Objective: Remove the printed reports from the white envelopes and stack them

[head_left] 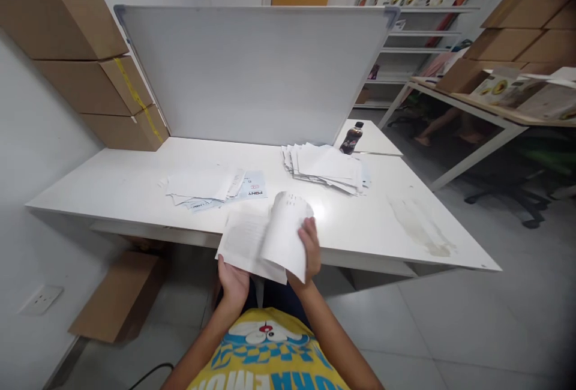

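Note:
Printed white sheets of paper [245, 237] are held over the near edge of the white table, in front of my body. My left hand [234, 277] grips their lower left corner, thumb on top and fingers beneath. My right hand [309, 249] is closed on the right side of a curled sheet [285, 237], bent upward over the flatter one. Beyond my left hand lies a loose pile of papers [198, 185], some with blue print. A thicker, uneven stack of papers [328, 165] rests farther back on the right.
A whiteboard [261, 72] stands along the back of the table [360, 222]. A dark drink bottle [351, 138] is behind the right stack. Cardboard boxes [112, 87] are piled at the left, with another box [119, 297] on the floor. A person's legs [443, 126] show under the right table.

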Motion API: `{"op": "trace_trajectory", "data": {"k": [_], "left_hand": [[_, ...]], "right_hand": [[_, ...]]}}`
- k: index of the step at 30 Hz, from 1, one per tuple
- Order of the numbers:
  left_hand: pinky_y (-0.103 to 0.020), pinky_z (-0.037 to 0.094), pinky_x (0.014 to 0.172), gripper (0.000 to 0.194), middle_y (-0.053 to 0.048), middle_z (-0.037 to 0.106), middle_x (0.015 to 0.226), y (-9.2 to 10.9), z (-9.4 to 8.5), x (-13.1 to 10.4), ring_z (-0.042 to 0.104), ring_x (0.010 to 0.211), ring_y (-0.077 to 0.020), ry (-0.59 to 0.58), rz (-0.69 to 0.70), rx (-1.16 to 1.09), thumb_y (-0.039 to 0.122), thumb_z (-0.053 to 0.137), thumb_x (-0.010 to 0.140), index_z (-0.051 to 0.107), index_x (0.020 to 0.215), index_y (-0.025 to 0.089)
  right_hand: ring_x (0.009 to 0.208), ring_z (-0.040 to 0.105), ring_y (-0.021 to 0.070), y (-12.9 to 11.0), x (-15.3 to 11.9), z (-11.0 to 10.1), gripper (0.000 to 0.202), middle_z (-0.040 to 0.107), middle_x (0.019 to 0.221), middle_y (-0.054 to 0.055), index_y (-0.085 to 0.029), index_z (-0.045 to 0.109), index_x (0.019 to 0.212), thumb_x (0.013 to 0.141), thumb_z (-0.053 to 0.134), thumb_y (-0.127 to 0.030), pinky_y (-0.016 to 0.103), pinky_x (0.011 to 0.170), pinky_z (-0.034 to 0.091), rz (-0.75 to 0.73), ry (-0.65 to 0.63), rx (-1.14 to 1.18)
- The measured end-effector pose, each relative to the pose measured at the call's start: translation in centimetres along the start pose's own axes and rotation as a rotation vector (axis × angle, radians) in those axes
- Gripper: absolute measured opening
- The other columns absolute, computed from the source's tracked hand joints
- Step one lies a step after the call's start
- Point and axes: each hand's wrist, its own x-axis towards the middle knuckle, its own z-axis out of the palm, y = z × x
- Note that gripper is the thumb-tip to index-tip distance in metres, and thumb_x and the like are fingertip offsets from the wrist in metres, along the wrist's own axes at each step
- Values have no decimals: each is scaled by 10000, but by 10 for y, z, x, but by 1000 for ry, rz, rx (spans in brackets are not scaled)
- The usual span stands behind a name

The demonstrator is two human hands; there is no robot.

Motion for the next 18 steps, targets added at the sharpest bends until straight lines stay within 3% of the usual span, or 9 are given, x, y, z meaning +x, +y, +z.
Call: {"op": "trace_trajectory", "data": {"k": [4, 6, 9, 13, 15, 18], "left_hand": [[-355, 467, 982, 542, -70, 598, 1305, 7, 5, -13, 510, 1253, -254, -63, -147, -59, 590, 420, 876, 568, 1279, 260], [-395, 466, 980, 606, -92, 592, 1309, 9, 6, -19, 503, 1256, -281, -134, -232, -80, 640, 408, 860, 552, 1301, 250], [-442, 461, 971, 669, -106, 557, 1347, 10, 9, -25, 479, 1272, -309, -214, -319, -107, 679, 382, 851, 506, 1349, 249], [-425, 431, 1001, 645, -96, 495, 1411, 9, 13, -28, 433, 1311, -295, -284, -341, -151, 621, 399, 882, 430, 1407, 248], [-419, 412, 1021, 630, -95, 489, 1416, 10, 14, -29, 418, 1322, -292, -310, -344, -171, 589, 402, 897, 407, 1422, 240], [-420, 403, 1031, 596, -94, 512, 1395, 10, 14, -30, 430, 1313, -291, -305, -336, -180, 538, 410, 914, 397, 1427, 234]], "right_hand": [[1371, 356, 282, 34, -23, -15, 412, 535, 1366, 97, -241, 561, 1280, 934, 412, -406, 542, 1074, 383, -121, -422, -75], [1372, 355, 273, 45, -30, -28, 403, 522, 1380, 102, -234, 553, 1295, 935, 427, -364, 521, 1068, 398, -139, -537, -113], [1364, 364, 295, 52, -32, -50, 419, 527, 1372, 122, -211, 563, 1289, 929, 434, -384, 536, 1058, 402, -105, -545, -214], [1319, 428, 326, 54, -28, -69, 412, 574, 1312, 142, -200, 568, 1277, 911, 485, -370, 548, 1031, 426, -174, -422, -234], [1306, 442, 336, 54, -27, -73, 432, 578, 1304, 145, -211, 542, 1302, 888, 539, -334, 554, 1021, 433, -250, -372, -205], [1311, 437, 331, 52, -28, -71, 505, 560, 1328, 136, -238, 477, 1362, 869, 574, -294, 534, 1006, 456, -304, -409, -190]]}}
